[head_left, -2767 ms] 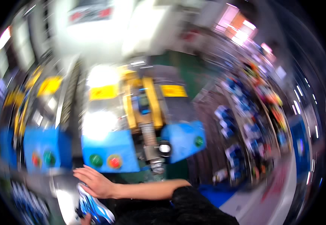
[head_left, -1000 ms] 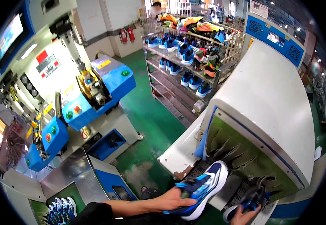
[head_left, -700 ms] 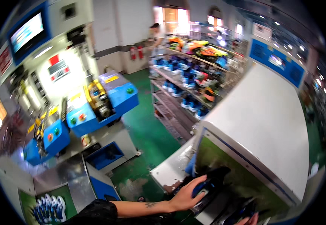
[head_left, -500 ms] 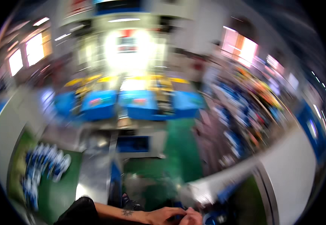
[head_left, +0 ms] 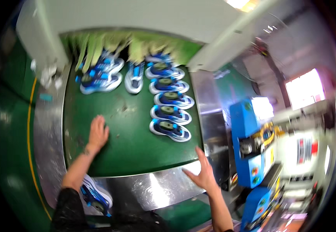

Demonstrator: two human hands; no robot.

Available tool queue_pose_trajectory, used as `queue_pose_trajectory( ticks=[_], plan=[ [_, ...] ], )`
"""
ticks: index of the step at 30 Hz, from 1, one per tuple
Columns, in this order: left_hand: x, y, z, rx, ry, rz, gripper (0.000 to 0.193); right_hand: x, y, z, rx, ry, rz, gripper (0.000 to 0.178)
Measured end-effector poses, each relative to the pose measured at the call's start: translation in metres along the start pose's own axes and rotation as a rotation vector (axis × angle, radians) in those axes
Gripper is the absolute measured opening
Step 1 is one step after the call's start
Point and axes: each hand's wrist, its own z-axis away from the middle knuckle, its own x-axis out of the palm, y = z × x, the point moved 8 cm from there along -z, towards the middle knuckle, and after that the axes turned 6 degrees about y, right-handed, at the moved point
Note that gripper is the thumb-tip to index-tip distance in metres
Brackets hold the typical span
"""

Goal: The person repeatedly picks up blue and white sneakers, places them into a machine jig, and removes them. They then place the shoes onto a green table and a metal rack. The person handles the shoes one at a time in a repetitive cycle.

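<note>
My left hand (head_left: 99,133) is over the green belt (head_left: 125,150), holding nothing, with its fingers stretched forward. My right hand (head_left: 203,172), also empty, is above the metal edge at the belt's near right corner, thumb and fingers spread. Several blue and white sneakers lie on the belt. On the right they form a column, the nearest sneaker (head_left: 170,130) closest to my right hand. Farther off, beyond my left hand, another sneaker (head_left: 101,82) lies sideways, and a single sneaker (head_left: 134,77) points toward me. One more sneaker (head_left: 97,194) is on the metal ledge beside my left forearm.
Pale fabric strips (head_left: 137,48) hang across the machine opening (head_left: 193,50) at the belt's far end, partly covering the farthest shoes. A metal rim (head_left: 152,187) borders the belt. Blue machines (head_left: 249,143) stand to the right. A yellow line (head_left: 30,135) marks the left floor.
The view has swung from the blue machines to the belt with the sneakers. My hands, together at the lower edge before, are now apart and reach forward.
</note>
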Motion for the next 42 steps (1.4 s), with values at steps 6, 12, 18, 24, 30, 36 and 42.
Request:
queue_pose_trajectory(
  ticks=[6, 12, 18, 24, 30, 36, 42],
  plan=[
    [0.018, -0.063, 0.032, -0.148, -0.046, 0.127, 0.044, 0.151, 0.093, -0.152, -0.237, -0.259, 0.446, 0.079],
    [0.023, -0.072, 0.031, -0.178, -0.058, 0.107, 0.046, 0.121, 0.067, -0.095, 0.191, -0.166, 0.024, 0.074],
    [0.04, 0.11, 0.038, -1.096, -1.033, 1.299, 0.081, 0.013, -0.028, 0.011, -0.069, -0.215, -0.313, 0.073],
    [-0.091, 0.307, 0.016, -0.874, -1.057, 1.731, 0.085, -0.082, -0.006, 0.096, -0.264, 0.229, -0.855, 0.083],
    [-0.058, 0.525, 0.054, -0.625, -0.839, 1.742, 0.089, -0.105, 0.103, 0.214, 0.17, 0.511, -1.144, 0.081],
    [0.035, 0.617, 0.066, -0.55, -0.593, 1.453, 0.048, -0.114, 0.263, 0.304, 0.586, 0.724, -1.325, 0.054],
    [0.209, 0.799, -0.127, 0.186, -0.735, 1.172, 0.084, -0.214, 0.281, 0.282, 0.579, 0.758, -1.325, 0.058]
  ],
)
